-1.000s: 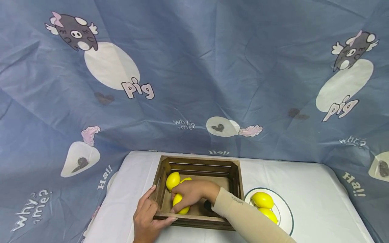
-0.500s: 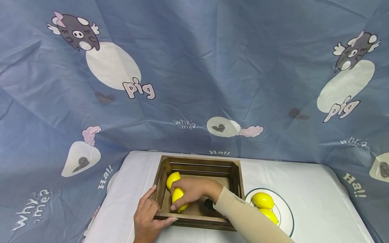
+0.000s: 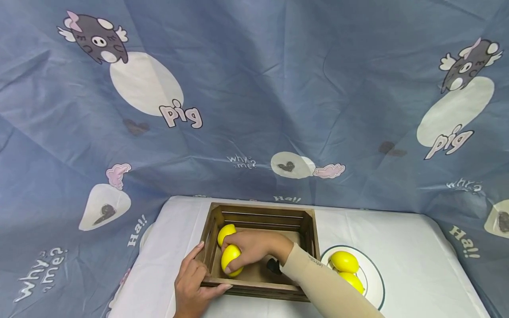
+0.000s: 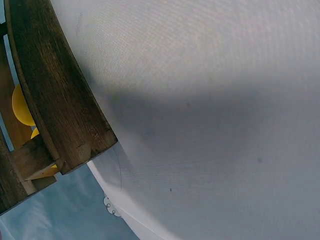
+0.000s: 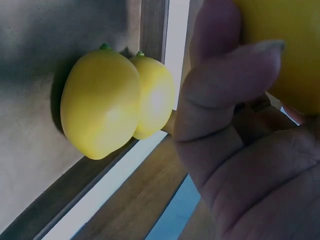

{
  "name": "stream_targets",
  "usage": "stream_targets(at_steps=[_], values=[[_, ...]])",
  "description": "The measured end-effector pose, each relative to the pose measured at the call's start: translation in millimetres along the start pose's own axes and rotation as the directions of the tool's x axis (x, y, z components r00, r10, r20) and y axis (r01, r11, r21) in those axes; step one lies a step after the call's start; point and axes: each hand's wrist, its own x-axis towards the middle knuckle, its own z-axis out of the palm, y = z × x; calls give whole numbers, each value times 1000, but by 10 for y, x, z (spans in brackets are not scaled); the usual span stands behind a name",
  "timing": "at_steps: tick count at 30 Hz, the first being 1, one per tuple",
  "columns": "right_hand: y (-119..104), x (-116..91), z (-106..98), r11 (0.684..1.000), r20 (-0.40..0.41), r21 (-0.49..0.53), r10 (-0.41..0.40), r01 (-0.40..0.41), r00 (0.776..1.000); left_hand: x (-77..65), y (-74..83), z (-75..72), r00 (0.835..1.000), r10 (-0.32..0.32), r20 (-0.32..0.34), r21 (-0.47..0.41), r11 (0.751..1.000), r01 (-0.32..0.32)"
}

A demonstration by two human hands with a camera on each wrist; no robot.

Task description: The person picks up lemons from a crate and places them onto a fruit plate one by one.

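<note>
A brown slatted wooden crate stands on the white-covered table. My right hand reaches into its left part and grips a lemon between thumb and fingers. That same lemon fills the upper right of the right wrist view. Below it two more lemons show side by side in the crate, a nearer lemon and one behind. In the head view one lemon peeks out at the crate's left wall; the other is hidden by my hand. My left hand holds the crate's front left corner, thumb along the front rim.
Right of the crate, a white plate with a dark rim bears a lemon and another lemon. A small black object shows under my right wrist. A blue printed cloth hangs behind the table.
My right hand has tightened on the front lemon and raised it slightly, shifting it left. A lemon that showed behind the fingers is now hidden. The left hand stays at the corner.
</note>
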Motion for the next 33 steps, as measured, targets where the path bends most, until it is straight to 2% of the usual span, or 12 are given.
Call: stream_targets(at_steps=[7,15,26,33], values=[[-5,-3,-12,1000,-21,6,29,-29,999,-7,-1,-10,1000,-3,7,1,1000,3],[-22,-7,-19,995,-50,-87,51,-55,997,-4,-12,-13,1000,6,2,-11,1000,-6],[-4,10,2,986,-68,-142,76,-85,995,-21,-32,-17,1000,8,3,-10,1000,-8],[24,6,17,985,-83,-152,75,-87,994,49,24,-5,1000,13,-5,-6,1000,-13]])
